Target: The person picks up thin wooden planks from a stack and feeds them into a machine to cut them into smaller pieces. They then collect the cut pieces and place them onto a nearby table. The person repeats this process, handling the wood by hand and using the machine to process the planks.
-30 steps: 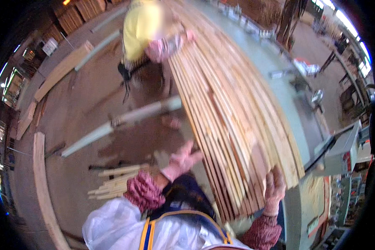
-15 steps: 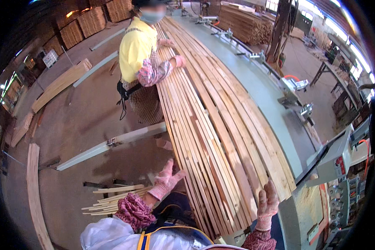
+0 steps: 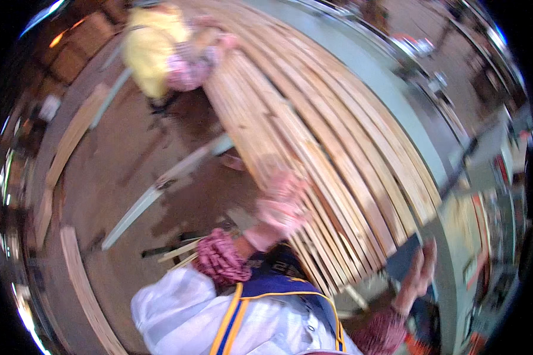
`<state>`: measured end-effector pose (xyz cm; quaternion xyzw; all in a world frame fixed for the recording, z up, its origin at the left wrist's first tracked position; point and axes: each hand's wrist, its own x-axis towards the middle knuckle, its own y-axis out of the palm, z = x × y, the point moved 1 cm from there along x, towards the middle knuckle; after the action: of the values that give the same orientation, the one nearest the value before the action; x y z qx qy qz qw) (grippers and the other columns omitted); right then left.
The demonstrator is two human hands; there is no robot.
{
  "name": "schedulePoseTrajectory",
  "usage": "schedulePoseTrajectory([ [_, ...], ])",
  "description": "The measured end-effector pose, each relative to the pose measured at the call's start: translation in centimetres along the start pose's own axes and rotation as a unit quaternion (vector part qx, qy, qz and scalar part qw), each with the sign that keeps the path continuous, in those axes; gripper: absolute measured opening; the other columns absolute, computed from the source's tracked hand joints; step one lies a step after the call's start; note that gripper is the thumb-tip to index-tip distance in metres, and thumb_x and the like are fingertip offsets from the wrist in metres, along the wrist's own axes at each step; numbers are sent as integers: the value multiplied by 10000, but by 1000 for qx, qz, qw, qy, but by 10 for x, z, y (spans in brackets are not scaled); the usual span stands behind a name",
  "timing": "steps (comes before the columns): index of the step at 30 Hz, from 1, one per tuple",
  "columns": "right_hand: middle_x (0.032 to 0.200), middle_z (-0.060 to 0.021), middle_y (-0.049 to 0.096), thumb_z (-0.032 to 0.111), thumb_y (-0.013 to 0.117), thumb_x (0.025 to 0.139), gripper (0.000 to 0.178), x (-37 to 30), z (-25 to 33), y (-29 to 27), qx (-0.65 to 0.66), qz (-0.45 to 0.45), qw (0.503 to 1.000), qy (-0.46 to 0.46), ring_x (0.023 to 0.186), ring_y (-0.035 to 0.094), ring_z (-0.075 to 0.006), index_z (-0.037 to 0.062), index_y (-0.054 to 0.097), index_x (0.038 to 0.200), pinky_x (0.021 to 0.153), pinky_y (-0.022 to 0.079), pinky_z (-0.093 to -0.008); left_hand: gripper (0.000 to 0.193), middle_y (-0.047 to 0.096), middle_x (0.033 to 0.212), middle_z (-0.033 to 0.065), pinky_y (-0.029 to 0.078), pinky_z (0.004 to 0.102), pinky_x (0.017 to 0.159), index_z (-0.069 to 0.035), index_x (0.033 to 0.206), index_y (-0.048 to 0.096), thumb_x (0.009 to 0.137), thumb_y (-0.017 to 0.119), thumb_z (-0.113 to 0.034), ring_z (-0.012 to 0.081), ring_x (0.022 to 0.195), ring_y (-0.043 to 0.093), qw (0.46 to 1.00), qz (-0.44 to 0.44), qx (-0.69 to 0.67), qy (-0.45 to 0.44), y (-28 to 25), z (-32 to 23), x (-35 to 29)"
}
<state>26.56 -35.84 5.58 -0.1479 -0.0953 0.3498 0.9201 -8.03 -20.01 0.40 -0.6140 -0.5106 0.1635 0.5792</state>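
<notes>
Long pale wooden strips point(image 3: 249, 118) lie side by side, fanning out lengthwise, with wider boards point(image 3: 370, 118) to their right. My left hand point(image 3: 281, 204), in a pink work glove, is over the left edge of the strips near their close end. Motion blur hides whether its fingers grip any wood. My right hand point(image 3: 420, 269), also gloved, is just off the near ends of the boards at the right. Its fingers are stretched out and nothing shows in it.
Across the strips at the far left, a co-worker in a yellow top point(image 3: 154, 47) has hands on the wood. A grey-green table surface point(image 3: 367, 65) runs along the right. Machinery point(image 3: 497, 171) stands at far right. A pale beam point(image 3: 136, 216) and planks point(image 3: 80, 136) lie left.
My left hand has moved right and forward, from beside the strips to over them. My right hand has shifted right, away from the board ends. The whole view has swung and blurred.
</notes>
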Motion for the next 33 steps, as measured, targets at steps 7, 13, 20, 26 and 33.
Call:
schedulePoseTrajectory([
  [7,1318,-140,547,130,557,964,451,-41,-88,-22,26,-70,992,98,1145,544,-205,27,470,1395,993,418,-303,689,460,1358,127,388,465,1068,-122,1297,569,729,710,-486,361,1301,394,985,10,-118,122,7,-39,50],
  [13,1223,-91,575,82,597,936,530,-44,-116,-35,120,-50,988,78,1039,546,-133,66,422,1436,903,446,-263,716,451,1374,120,393,470,1059,-140,1325,539,728,704,-498,351,1299,398,982,52,-116,142,19,-85,12],
  [20,1145,-86,624,144,616,933,522,-35,-101,-24,108,28,994,-16,938,573,-123,52,446,1418,827,478,-254,694,416,1396,126,374,472,1069,-131,1348,524,794,644,-529,355,1311,376,988,48,-128,74,30,-104,-31],
  [26,1116,-75,638,167,649,921,514,-50,-124,-50,194,107,975,12,931,585,-126,36,480,1388,814,486,-248,705,406,1413,110,360,461,1080,-130,1352,526,789,645,-538,353,1322,366,997,58,-57,12,3,-151,-76],
  [33,1091,-68,639,125,646,926,467,-46,-121,-43,217,172,961,-5,938,573,-117,33,513,1363,834,482,-248,790,460,1402,131,277,414,1129,-122,1403,476,790,583,-609,315,1312,379,998,34,-31,-42,-6,-136,-94],
])
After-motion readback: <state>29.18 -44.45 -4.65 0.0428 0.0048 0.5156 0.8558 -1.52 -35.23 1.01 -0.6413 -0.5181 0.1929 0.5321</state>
